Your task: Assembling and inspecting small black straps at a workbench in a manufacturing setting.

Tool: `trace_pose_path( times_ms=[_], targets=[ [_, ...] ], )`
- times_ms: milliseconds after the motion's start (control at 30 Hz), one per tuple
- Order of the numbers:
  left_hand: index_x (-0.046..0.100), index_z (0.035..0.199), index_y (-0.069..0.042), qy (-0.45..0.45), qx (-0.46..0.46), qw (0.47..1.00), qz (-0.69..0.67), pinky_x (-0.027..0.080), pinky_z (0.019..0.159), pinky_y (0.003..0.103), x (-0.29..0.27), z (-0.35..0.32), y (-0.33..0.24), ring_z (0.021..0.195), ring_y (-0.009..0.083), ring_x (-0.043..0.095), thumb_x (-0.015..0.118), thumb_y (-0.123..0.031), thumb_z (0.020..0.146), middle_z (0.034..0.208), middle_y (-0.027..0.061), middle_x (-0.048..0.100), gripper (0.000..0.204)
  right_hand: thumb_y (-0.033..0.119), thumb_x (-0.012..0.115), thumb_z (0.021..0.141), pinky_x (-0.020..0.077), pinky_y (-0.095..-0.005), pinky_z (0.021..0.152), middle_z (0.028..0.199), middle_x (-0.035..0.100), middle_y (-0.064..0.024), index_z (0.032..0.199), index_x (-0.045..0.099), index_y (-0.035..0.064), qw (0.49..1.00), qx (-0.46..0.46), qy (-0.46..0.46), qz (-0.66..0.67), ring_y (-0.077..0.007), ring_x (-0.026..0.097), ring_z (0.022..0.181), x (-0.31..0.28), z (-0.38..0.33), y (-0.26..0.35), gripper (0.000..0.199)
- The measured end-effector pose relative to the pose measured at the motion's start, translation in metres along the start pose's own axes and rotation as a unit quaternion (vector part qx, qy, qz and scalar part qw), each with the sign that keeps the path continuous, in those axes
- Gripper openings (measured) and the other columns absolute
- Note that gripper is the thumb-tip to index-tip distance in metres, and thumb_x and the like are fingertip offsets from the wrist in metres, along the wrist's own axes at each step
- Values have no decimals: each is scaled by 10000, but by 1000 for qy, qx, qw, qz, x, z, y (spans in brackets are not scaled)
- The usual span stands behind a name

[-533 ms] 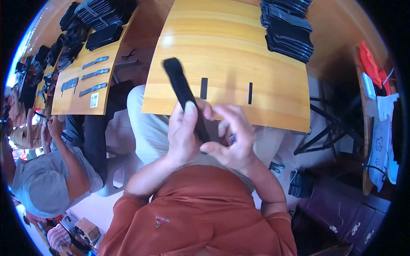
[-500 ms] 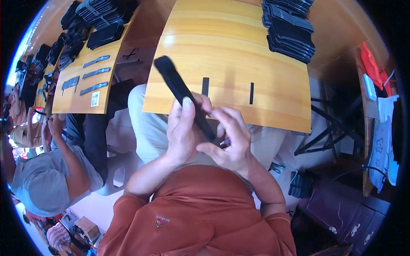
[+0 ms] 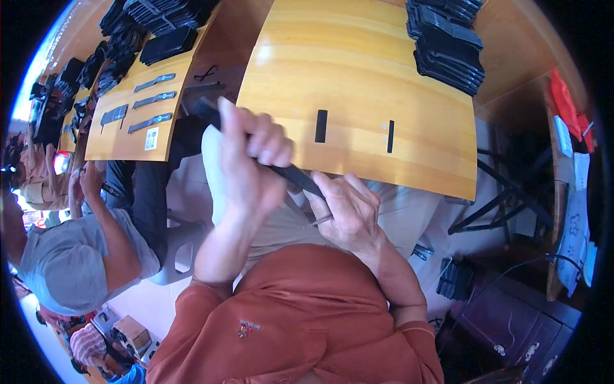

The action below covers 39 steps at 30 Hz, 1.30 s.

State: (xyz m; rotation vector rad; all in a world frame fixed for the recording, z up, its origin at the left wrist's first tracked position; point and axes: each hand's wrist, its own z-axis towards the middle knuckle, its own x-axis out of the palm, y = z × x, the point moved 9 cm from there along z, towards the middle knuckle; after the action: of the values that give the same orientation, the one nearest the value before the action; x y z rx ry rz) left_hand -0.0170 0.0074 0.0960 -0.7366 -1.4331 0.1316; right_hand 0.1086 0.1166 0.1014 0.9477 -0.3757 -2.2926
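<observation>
A long black fabric strap slants between my hands, above my lap and just off the table's near edge. My left hand is closed around its upper part, thumb raised, and the strap's far end sticks out past it to the upper left. At the lower end, my right hand grips the strap between thumb and fingers. A thin brownish piece pokes out below that thumb; its kind is too small to tell. On the wooden table ahead lie a short black strip and a narrower black strip.
Stacked black fabric pieces stand at the table's far right. On a left-hand table are several grey straps and more black stacks. A seated person works there. A dark purple cabinet stands at right.
My left hand has turned and closed around the strap, which has tilted to a flatter slant. My right hand has closed on its lower end. The view has shifted slightly.
</observation>
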Motion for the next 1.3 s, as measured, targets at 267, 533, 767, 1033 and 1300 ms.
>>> trace_pose_path(
  times_ms=[267, 533, 767, 1033, 1300],
  targets=[
    [432, 696, -160, 52, 2, 995, -84, 296, 424, 249, -3, 13, -24, 417, 71, 323, 476, -342, 1104, 523, -62, 353, 449, 37, 776, 722, 453, -333, 484, 699, 591, -43, 1157, 669, -23, 999, -34, 28, 24, -192, 566, 570, -2, 1, 12, 452],
    [447, 724, -150, 143, -3, 974, -176, 365, 530, 266, 9, 20, -41, 530, 76, 401, 494, -381, 1101, 599, -57, 414, 445, 49, 778, 756, 480, -335, 500, 753, 636, -62, 1147, 684, -22, 998, -61, -2, 18, -195, 596, 594, -11, 18, 14, 407],
    [633, 1187, -45, 75, -68, 942, 319, 484, 939, 286, -11, -19, 34, 1020, 115, 599, 736, -180, 972, 1076, 20, 650, 274, 29, 828, 722, 543, -359, 568, 874, 677, -88, 1193, 702, 58, 999, -20, -47, -20, -253, 690, 709, -21, 19, -11, 489],
    [628, 1247, -2, 92, -130, 953, 259, 533, 832, 264, -28, -24, 48, 921, 105, 634, 752, -83, 945, 1035, 31, 671, 336, 53, 852, 770, 562, -374, 599, 870, 674, -105, 1197, 704, 45, 993, 74, 19, 85, -262, 705, 723, -3, 22, -26, 452],
    [630, 1249, 3, 75, -135, 958, 241, 565, 852, 282, -47, -31, 44, 941, 135, 676, 716, -21, 943, 1073, 69, 695, 318, 82, 786, 873, 548, -376, 634, 902, 676, -140, 1285, 666, 16, 963, 157, 148, 159, -269, 698, 734, 0, 28, -18, 435]
  ],
)
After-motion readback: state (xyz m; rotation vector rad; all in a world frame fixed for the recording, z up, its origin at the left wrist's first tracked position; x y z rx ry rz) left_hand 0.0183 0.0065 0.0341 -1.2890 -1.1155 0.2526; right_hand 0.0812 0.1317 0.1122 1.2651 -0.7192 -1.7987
